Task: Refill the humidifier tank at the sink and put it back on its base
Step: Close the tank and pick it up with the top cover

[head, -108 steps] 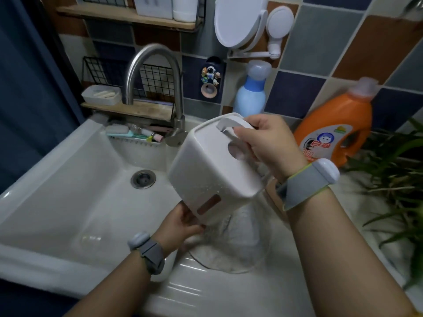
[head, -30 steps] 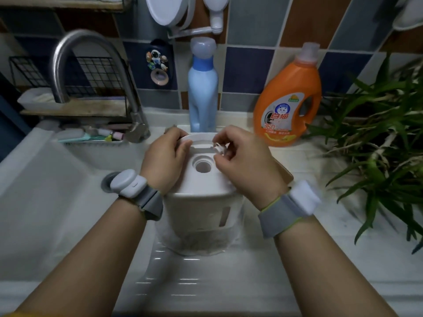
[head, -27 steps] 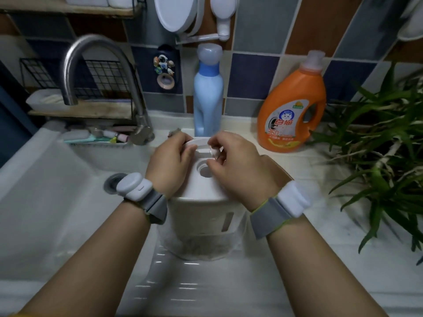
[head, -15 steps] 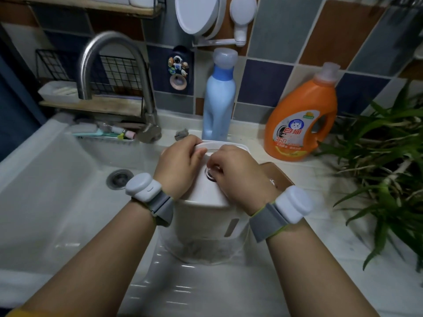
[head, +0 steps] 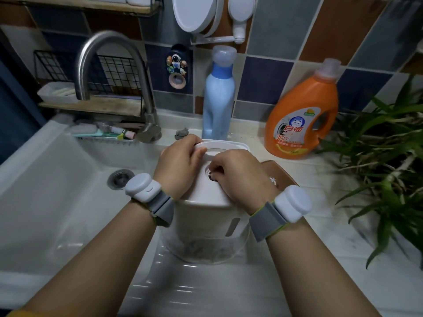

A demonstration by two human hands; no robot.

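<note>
The white humidifier tank (head: 206, 216) stands upright on the ribbed drainboard beside the sink basin (head: 57, 191), with its clear lower part (head: 206, 250) resting on the counter. My left hand (head: 178, 165) grips the tank's top and its white handle (head: 219, 145). My right hand (head: 238, 175) rests on the lid, fingertips pinched at the round opening (head: 209, 176); what they hold is hidden. The curved steel faucet (head: 109, 65) stands over the basin, and no water runs from it.
A blue bottle (head: 218, 97) and an orange detergent jug (head: 302, 115) stand behind the tank against the tiled wall. Green plant leaves (head: 389, 161) crowd the counter's right side. A brown object (head: 277, 175) sits just behind my right wrist. A wire rack and shelf (head: 91, 104) sit behind the faucet.
The tank went from tilted over the basin to upright on the drainboard. Both hands moved onto its top, and my right fingers closed in on the lid opening.
</note>
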